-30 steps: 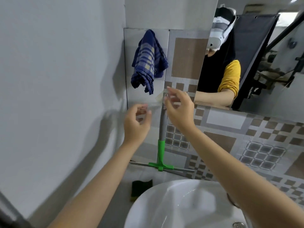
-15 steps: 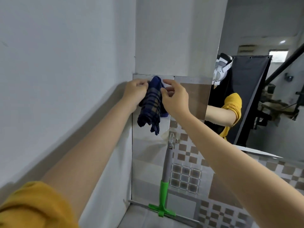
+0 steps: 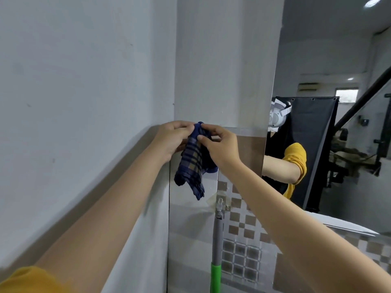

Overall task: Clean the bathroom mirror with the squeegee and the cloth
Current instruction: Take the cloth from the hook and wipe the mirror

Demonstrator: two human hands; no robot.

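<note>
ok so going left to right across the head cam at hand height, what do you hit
plain wall → left hand → plaid cloth → right hand → mirror

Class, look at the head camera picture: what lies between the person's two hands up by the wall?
In the head view, the bunched top of the blue and tan checked cloth lies between the left hand and right hand; both pinch it.

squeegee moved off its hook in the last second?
No. The squeegee hangs from the same clear hook on the tiled wall; only the camera tilted up.
</note>
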